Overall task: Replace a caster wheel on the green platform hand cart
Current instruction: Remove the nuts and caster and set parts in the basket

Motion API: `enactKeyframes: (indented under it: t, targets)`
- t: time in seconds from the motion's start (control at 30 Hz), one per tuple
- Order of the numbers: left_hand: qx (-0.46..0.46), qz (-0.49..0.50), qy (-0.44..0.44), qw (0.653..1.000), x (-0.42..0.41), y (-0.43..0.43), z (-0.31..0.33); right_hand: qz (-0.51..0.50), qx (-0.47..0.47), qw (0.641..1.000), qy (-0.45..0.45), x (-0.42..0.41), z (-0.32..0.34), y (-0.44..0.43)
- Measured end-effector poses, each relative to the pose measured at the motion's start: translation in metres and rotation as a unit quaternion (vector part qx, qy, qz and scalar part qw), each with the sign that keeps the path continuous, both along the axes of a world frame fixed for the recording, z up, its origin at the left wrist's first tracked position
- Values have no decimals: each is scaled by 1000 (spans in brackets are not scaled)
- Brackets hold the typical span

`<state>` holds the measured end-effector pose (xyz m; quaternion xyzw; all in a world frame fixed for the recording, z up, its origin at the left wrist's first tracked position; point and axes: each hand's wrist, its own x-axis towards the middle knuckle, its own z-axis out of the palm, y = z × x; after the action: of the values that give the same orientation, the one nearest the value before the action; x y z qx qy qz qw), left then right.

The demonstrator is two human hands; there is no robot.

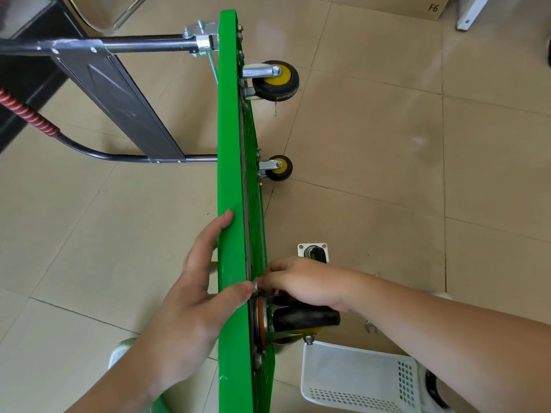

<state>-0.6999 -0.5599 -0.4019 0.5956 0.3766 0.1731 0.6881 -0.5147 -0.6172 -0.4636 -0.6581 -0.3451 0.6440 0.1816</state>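
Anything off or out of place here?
Cart stands on its edge. A loose caster lies on the floor beside it, plate up. A strand dangles from the far wheel, likely caught debris.

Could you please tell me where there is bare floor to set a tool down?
Bare tiles lie right of the platform past its mounted casters, and left of it below the handle. It is crowded by the right hand: loose caster, wrench, basket.
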Motion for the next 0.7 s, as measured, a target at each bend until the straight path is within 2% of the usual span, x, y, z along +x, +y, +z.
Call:
enactKeyframes:
  t: [0.5,0.7]
  targets:
    - [5,10,7,1000,3,0,-1,35,34,998,-48,1,-3,-4]
    - [1,8,17,1000,3,1,-1,-56,18,997,44,5,-10,-2]
